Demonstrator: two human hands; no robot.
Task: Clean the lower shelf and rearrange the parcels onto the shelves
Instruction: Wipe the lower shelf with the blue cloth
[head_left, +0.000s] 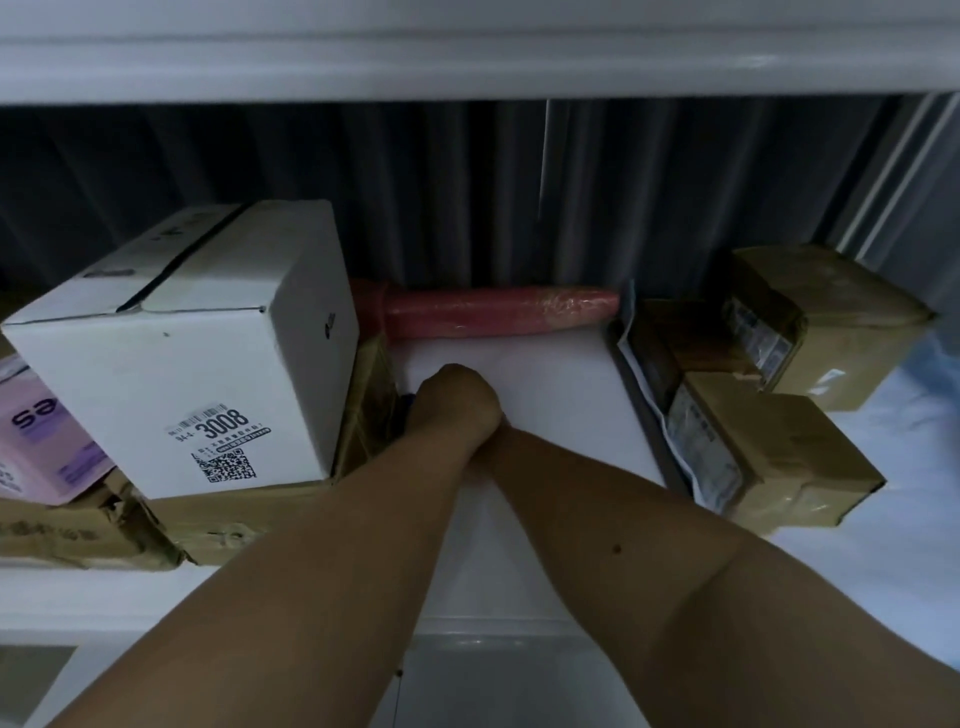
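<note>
1. Both forearms reach forward onto the white shelf, crossing at the wrists.
2. Left hand: curled into a fist, knuckles toward the back of the shelf. A small dark blue item shows at its left edge; whether the hand grips it cannot be determined.
3. Right hand: hidden beneath the left wrist; its state cannot be determined.
4. White box: just left of the left hand, labelled "3008" with a QR code, resting on a flattened brown carton.
5. Pink box: further left, at the frame edge, beside the white box and on the same carton.
6. Red wrapped parcel: long and cylindrical, lying across the rear of the shelf, directly beyond the left hand.
7. Grey mailer: right of the hands, standing on edge against the taped brown boxes.
8. Near taped brown box: right of the hands, bearing a shipping label.
9. Far taped brown box: behind the near one, further right.
</note>
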